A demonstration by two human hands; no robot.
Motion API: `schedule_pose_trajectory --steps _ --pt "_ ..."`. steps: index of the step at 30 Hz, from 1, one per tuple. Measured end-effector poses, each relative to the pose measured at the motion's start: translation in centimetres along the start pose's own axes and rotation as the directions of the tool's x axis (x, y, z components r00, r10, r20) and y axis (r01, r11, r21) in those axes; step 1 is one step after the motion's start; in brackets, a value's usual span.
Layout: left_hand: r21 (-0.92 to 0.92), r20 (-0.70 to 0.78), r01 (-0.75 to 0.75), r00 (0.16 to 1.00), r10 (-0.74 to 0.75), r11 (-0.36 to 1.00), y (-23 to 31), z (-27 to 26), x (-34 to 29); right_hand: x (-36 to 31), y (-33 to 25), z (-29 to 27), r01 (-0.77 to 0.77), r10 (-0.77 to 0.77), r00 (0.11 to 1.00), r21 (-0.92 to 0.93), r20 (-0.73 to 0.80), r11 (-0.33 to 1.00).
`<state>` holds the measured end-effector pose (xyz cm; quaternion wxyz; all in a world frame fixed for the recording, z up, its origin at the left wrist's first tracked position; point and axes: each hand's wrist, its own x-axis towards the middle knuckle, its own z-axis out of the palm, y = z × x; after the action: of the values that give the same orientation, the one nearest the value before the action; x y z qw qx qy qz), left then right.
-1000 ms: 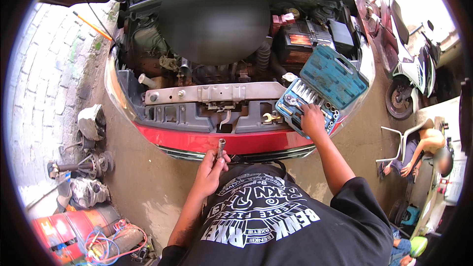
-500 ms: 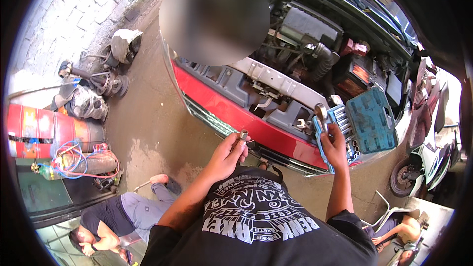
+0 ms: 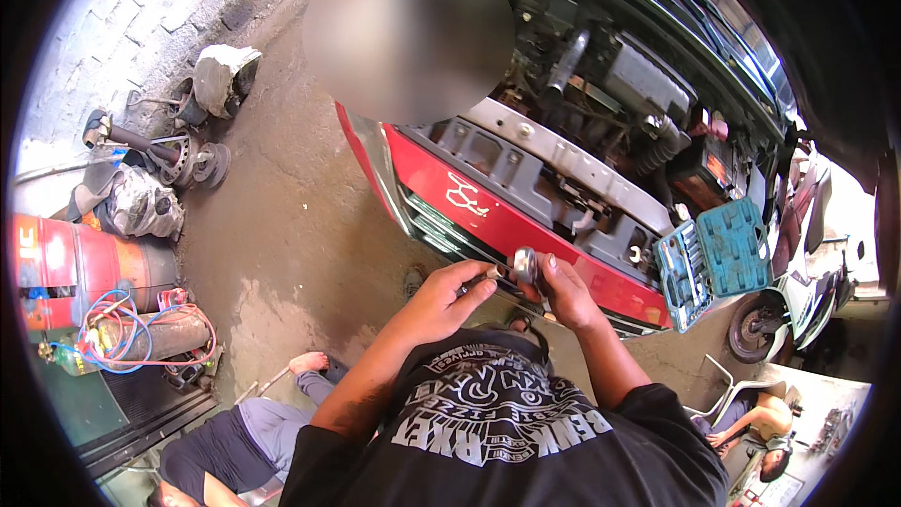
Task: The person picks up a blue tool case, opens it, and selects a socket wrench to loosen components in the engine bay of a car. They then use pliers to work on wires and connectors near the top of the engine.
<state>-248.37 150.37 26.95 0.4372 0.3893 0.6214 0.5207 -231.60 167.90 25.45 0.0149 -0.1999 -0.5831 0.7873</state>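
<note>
In front of my chest, my left hand (image 3: 441, 305) pinches a small metal socket (image 3: 493, 272) between thumb and fingers. Close on its right, my right hand (image 3: 570, 298) grips a ratchet wrench (image 3: 524, 265), its round chrome head turned up. Socket and ratchet head are side by side; whether they are joined I cannot tell. A blue socket-set case (image 3: 741, 246) lies open at the right end of the car's red front (image 3: 450, 183), with several sockets in its tray. On the red panel, nearer the middle, is a white drawn mark.
The open engine bay (image 3: 610, 103) lies beyond the red front. To the left are a red drum (image 3: 94, 258), a gas cylinder (image 3: 174, 333) with hoses, and used car parts (image 3: 178, 155). A motorcycle (image 3: 798, 291) stands at right. Two people are at lower left and lower right.
My right hand has brought the ratchet left from beside the blue case to the socket. My left hand has shifted slightly right. The view has turned, so the car sits further right.
</note>
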Motion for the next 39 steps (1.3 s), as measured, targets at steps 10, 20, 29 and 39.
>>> schedule_pose_trajectory --steps 10,20,29,39 --pt "0.076 0.595 0.083 0.796 -0.112 0.994 2.2 -12.5 3.4 4.3 -3.0 7.0 -0.017 0.016 1.0 -0.188 -0.007 0.982" --pt "0.027 0.614 0.188 0.772 -0.165 0.982 3.3 -9.9 7.0 5.6 -2.6 2.4 -0.141 0.148 0.985 -0.087 0.084 0.986" --pt "0.275 0.607 -0.321 0.789 0.095 0.906 2.8 -17.6 15.2 14.3 -4.5 3.5 -0.005 -0.013 0.992 -0.136 -0.128 0.991" --pt "0.331 0.617 -0.692 0.673 0.408 0.642 0.6 -24.3 31.8 26.0 -9.9 4.2 -0.175 0.166 0.71 0.056 -0.684 0.983"
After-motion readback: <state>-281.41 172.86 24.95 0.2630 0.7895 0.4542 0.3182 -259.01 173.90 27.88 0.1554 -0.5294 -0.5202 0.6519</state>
